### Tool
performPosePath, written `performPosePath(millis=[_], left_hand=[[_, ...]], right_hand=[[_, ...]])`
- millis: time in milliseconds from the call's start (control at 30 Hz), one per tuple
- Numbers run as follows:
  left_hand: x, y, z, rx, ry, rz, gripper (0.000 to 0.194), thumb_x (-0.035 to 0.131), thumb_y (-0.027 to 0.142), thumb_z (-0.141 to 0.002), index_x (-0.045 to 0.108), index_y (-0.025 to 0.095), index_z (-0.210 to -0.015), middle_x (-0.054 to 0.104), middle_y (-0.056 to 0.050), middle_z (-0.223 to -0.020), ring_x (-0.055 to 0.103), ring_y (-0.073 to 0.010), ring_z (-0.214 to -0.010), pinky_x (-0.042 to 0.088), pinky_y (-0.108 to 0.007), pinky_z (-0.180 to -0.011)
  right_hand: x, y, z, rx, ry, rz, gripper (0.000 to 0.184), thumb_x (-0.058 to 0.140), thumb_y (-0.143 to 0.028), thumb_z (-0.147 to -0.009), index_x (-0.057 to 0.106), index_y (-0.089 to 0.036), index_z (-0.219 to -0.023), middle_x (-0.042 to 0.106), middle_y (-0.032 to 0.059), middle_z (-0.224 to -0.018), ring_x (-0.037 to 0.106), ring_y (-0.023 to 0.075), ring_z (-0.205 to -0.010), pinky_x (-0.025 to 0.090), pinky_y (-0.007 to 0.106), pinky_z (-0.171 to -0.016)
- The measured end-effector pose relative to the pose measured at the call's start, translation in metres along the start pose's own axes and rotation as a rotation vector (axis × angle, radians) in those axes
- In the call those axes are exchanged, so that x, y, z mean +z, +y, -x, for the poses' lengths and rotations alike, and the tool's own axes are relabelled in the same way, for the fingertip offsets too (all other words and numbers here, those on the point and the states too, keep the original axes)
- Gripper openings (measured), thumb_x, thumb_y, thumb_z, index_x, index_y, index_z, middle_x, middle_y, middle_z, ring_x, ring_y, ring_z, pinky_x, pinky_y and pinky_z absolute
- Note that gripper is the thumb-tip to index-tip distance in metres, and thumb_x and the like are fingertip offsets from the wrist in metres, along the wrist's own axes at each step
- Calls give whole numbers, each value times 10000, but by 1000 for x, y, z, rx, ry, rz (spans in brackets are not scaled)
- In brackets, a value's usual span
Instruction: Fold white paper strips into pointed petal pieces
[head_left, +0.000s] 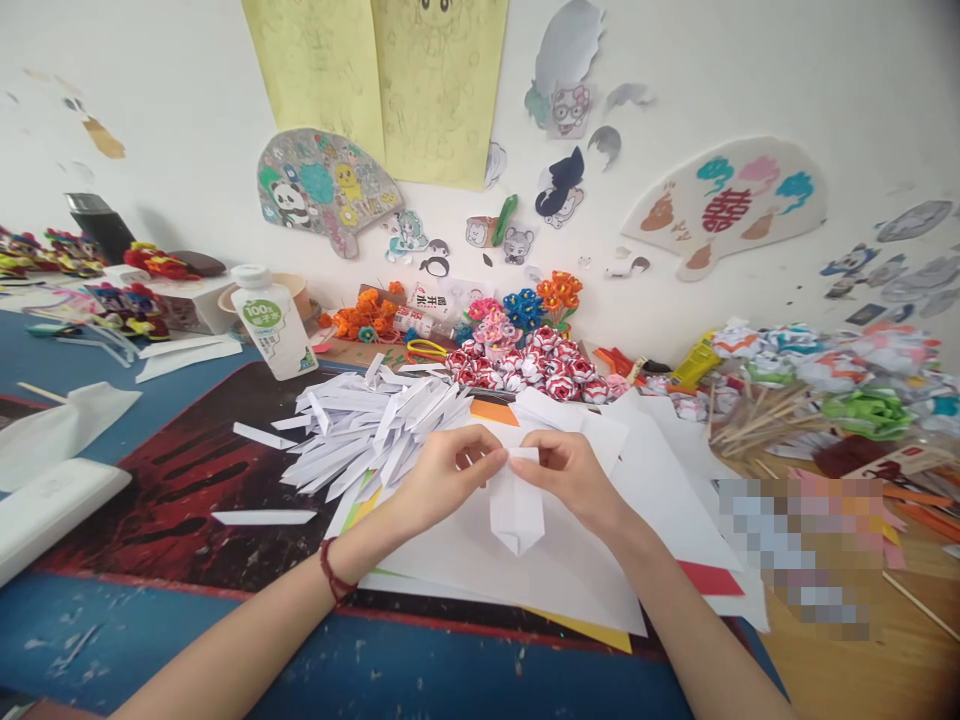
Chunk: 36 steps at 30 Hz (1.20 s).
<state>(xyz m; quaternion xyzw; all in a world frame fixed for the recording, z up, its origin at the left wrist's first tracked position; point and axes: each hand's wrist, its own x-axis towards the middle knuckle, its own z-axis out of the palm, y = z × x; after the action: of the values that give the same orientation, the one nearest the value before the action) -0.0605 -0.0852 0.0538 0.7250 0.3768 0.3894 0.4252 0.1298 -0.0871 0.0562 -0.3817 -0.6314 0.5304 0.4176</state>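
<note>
Both my hands meet over a small folded white paper piece (516, 512) with a pointed lower end. My left hand (446, 470) pinches its upper left edge, a red cord around that wrist. My right hand (570, 470) pinches the top right, fingers pressed together on the fold. The piece hangs just above a stack of white sheets (555, 570) lying on coloured paper. A heap of several similar folded white strips (371, 425) lies just left of my left hand.
A white bottle (274, 320) stands behind the heap. Paper flowers (525, 360) and yellow-handled scissors (426, 349) line the wall side. Wooden sticks (750, 415) and crumpled coloured paper fill the right. A white box (52, 510) sits at the left edge. A loose strip (264, 517) lies on the dark mat.
</note>
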Motion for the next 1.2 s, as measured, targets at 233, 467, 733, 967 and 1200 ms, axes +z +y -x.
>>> performPosePath(millis=[233, 467, 733, 967, 1200], left_hand=[[5, -1, 1, -21, -73, 126, 152, 482, 264, -895, 508, 166, -782, 504, 23, -689, 473, -95, -634, 367, -212, -568], [6, -2, -2, -13, -88, 231, 145, 477, 227, -879, 473, 160, -750, 431, 39, -665, 391, -79, -600, 318, -207, -548], [7, -2, -1, -30, -89, 276, 140, 474, 202, -869, 482, 155, -738, 440, 45, -640, 395, -72, -567, 310, -211, -541], [5, 1, 0, -30, -100, 290, 132, 468, 176, -872, 483, 158, -741, 511, 30, -643, 455, -80, -589, 336, -211, -556], [5, 1, -1, -14, -6, 164, 215, 475, 336, -920, 547, 159, -822, 566, -1, -739, 498, -98, -662, 375, -221, -601]], right_hand=[[6, 5, -1, -35, -25, -2, 228, 698, -344, -772, 589, -163, -686, 569, -7, -680, 525, 128, -644, 414, 248, -586], [12, 11, -1, -5, 44, -130, 226, 731, -310, -739, 593, -150, -660, 540, -19, -637, 490, 104, -582, 376, 228, -534], [11, 20, -2, -10, 113, -213, 185, 736, -286, -738, 615, -156, -689, 581, -12, -635, 531, 119, -552, 404, 239, -516], [-5, 13, -4, -10, 217, -233, 193, 755, -269, -707, 610, -157, -647, 573, -27, -597, 508, 101, -515, 381, 220, -481], [-17, 9, -7, -13, 243, -188, 221, 755, -282, -710, 591, -155, -635, 543, -27, -599, 471, 92, -529, 341, 218, -487]])
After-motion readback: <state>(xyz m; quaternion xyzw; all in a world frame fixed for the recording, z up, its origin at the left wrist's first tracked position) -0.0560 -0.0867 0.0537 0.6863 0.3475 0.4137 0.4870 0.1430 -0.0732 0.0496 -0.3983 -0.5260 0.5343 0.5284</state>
